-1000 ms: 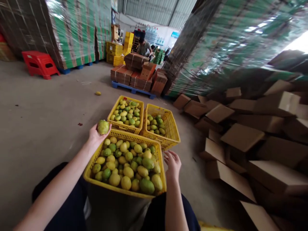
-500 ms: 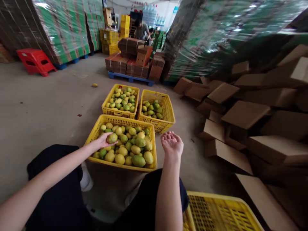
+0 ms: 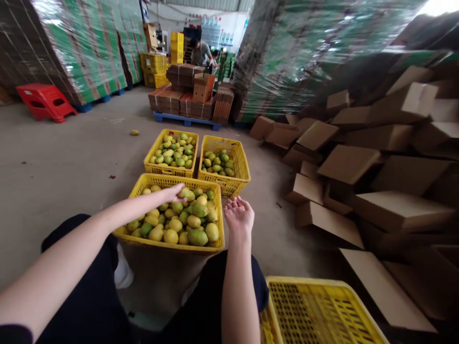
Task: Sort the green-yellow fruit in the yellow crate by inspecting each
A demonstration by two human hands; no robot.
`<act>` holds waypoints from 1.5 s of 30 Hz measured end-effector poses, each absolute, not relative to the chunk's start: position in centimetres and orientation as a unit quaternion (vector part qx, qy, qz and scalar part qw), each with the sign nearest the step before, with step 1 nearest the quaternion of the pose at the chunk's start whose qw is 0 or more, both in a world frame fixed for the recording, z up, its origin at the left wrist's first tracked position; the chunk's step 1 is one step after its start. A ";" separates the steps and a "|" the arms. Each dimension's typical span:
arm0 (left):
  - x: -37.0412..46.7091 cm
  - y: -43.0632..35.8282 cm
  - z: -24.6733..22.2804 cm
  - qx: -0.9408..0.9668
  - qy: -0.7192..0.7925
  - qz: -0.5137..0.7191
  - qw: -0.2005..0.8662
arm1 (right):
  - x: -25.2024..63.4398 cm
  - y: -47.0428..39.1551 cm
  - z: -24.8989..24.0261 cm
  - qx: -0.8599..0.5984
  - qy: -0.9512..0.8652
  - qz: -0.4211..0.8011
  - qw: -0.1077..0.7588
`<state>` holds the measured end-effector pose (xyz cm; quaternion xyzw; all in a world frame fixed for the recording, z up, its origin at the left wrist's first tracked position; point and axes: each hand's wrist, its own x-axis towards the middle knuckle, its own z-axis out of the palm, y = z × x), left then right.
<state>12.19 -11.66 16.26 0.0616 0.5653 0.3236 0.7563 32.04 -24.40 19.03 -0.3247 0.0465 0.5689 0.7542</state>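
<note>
The left hand (image 3: pixel 175 193) seems closed around a rounded yellow-green lemon (image 3: pixel 184 192), partly hidden by fingers, above the fruit near the far edge of the yellow perforated plastic crate (image 3: pixel 155 179). The right hand (image 3: pixel 239 215) is open, palm up and empty, just beside the crate's right edge. A loose grip could drop the lemon among its lookalikes. Since half a second ago, the left hand has shifted away from the crate's left edge.

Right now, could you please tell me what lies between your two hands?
In the head view, between the left hand and right hand lie green and yellow fruit and the near crate's right rim.
</note>
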 end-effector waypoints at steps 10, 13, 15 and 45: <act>6.2 -5.4 22.6 0.596 0.637 0.171 0.458 | 33.0 -23.8 19.5 -0.340 0.081 0.535 0.769; -0.1 -11.4 17.6 0.606 0.681 0.026 0.410 | 32.4 -23.2 19.7 -0.342 0.084 0.541 0.764; -2.8 -14.9 14.1 0.613 0.691 -0.050 0.380 | 31.6 -22.7 19.5 -0.350 0.086 0.548 0.755; -3.9 -19.7 3.0 0.671 0.656 -0.111 0.326 | 12.0 -26.7 4.6 -0.730 -0.644 0.228 -0.005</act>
